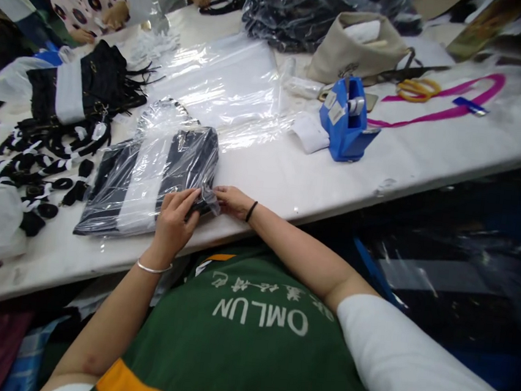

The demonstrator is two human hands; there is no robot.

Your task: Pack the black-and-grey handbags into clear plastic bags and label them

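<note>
White laminate covers the long desk (430, 156), scuffed and littered with scraps, and it runs the width of a crowded workroom; dark storage shows under its near edge. At that edge lies a clear bag (146, 178) holding a folded dark garment with a white band. The left hand (175, 218), fingers curled, pinches the bag's open end at the corner. The right hand (232, 202) touches the same corner from the other side, its fingertips closed on the loose plastic flap. Flat empty plastic sleeves (225, 81) lie farther back, a blue tape dispenser (347, 127) stands to the right, and yellow-handled scissors (418, 88) rest near a pink ribbon (458, 104). Black and white trims (37, 162) are spread at the left, where another person's hand (116, 15) works at the far side.
</note>
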